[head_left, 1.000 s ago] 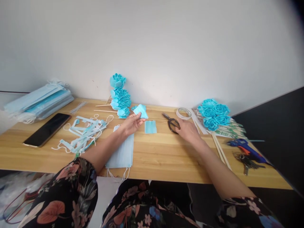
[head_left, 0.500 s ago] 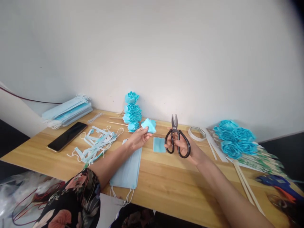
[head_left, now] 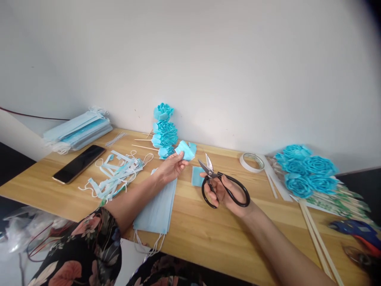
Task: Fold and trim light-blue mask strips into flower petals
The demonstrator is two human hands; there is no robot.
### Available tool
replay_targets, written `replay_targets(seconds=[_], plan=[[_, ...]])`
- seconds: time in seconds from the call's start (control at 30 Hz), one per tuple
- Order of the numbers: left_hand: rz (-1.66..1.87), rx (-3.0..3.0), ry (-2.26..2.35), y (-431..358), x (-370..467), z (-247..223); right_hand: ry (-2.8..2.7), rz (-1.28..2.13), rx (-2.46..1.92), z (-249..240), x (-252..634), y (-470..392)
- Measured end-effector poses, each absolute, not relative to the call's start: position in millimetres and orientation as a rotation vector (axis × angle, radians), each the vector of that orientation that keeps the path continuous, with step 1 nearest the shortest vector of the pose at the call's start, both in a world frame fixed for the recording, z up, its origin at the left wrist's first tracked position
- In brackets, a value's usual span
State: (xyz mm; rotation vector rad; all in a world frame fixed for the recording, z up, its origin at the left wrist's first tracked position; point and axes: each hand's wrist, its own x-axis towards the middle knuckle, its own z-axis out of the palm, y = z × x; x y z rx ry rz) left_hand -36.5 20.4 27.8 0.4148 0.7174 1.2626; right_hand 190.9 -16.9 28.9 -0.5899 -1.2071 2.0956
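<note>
Pinched in my left hand (head_left: 172, 167) is a folded piece of light-blue mask fabric (head_left: 185, 150), raised above the table. My right hand (head_left: 224, 192) grips black-handled scissors (head_left: 210, 171), whose blades stand apart and point up-left, short of the fabric. A blue fabric square (head_left: 197, 176) lies on the table, partly behind my right hand's fingers. Below my left forearm rest several pleated face masks (head_left: 156, 208) with white ear loops. Behind my left hand, blue fabric flowers (head_left: 163, 135) on thin sticks are lined up by the wall.
At the left are a stack of masks (head_left: 79, 131), a phone (head_left: 79, 163) and cut mask strips (head_left: 119, 176). To the right sit a tape roll (head_left: 251, 163), more blue flowers (head_left: 309, 171), wooden sticks (head_left: 317, 238) and a blue glue gun (head_left: 355, 230).
The scissors have tilted left, their blades have spread wider, and they have come nearer the fabric. My left hand still holds the folded piece. The view has shifted slightly.
</note>
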Motion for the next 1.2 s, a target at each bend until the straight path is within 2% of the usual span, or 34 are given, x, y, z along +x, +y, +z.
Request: replay_targets(seconds=[0.73, 0.97, 1.2], plan=[[1.212, 0.521, 0.725, 18, -33, 24, -1.273, 2.079, -0.624, 24, 189, -17], [1.080, 0.689, 0.683, 13, -29, 15, -1.284, 2.066, -0.632, 20, 187, -17], [1.109, 0.698, 0.681, 13, -27, 16, -1.163, 2.053, -0.657, 23, 182, -20]])
